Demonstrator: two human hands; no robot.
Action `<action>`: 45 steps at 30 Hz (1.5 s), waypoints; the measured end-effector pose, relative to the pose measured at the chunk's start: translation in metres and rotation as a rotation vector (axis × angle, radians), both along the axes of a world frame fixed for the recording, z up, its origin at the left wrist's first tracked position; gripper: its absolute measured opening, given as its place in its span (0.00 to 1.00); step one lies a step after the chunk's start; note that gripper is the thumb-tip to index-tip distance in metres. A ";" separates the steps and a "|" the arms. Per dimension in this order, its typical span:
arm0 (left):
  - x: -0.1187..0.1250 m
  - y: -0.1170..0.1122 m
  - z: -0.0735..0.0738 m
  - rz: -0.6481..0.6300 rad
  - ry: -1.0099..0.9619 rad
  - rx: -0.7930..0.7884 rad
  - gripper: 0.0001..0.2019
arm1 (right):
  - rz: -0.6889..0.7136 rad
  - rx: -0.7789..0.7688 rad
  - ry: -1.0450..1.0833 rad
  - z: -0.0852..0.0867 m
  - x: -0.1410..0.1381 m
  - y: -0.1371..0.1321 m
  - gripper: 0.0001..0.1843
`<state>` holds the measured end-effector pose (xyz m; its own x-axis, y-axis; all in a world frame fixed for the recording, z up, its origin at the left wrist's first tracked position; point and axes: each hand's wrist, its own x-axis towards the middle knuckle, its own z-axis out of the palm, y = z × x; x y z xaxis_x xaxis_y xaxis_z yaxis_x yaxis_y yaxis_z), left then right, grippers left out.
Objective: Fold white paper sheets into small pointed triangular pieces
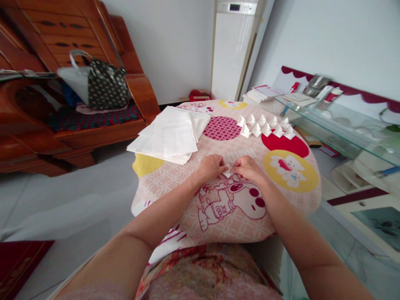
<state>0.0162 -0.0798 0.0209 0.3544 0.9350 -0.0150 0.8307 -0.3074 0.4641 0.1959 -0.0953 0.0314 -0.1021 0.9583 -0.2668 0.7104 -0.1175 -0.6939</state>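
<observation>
**Small white folded paper piece (228,171) centred between bare left hand (213,166) and bare right hand (246,168)**

Nearest us, a garment in mottled red and brown fabric (200,271) fills the lower edge, with a bare forearm reaching forward on either side. Just past it, we note a pale pink, white-patterned tablecloth (156,181) bearing a dark-red outlined dog figure (251,200).

At that figure's far edge lies the folded piece, the key relation here. It sits to the right of the left hand and to the left of the right hand, so we rate neither as nearer: both touch it. The left hand pinches its left side between thumb and fingers; the right hand pinches the opposite side. We see a roughly diamond outline with one corner towards us; we cannot tell a long axis, since fingertips hide the ends.

Farther out, beyond the left hand and to its left, we record a spread stack of flat white paper sheets (171,133). Beyond the right hand and to its right stand two rows of peaked white folded paper shapes (256,131). Farthest, at the wall, we log a tall white floor-standing air conditioner (233,54).
</observation>
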 end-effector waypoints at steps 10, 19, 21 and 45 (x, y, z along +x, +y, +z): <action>-0.001 0.003 -0.007 0.018 -0.197 -0.085 0.06 | 0.071 -0.091 0.180 -0.004 0.011 0.008 0.05; -0.004 0.002 -0.005 -0.114 -0.920 -0.211 0.13 | 0.204 0.082 0.390 0.022 0.028 0.011 0.13; -0.006 0.001 0.000 -0.147 -1.016 -0.245 0.13 | 0.223 0.135 0.395 0.030 0.027 0.010 0.15; -0.008 -0.008 0.010 -0.084 -1.036 -0.200 0.22 | 0.004 0.280 0.589 0.007 0.004 -0.012 0.21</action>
<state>0.0086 -0.0878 0.0306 0.3461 0.9206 0.1809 -0.0201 -0.1855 0.9824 0.2002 -0.1073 0.0385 -0.1586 0.9828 0.0942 0.2019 0.1257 -0.9713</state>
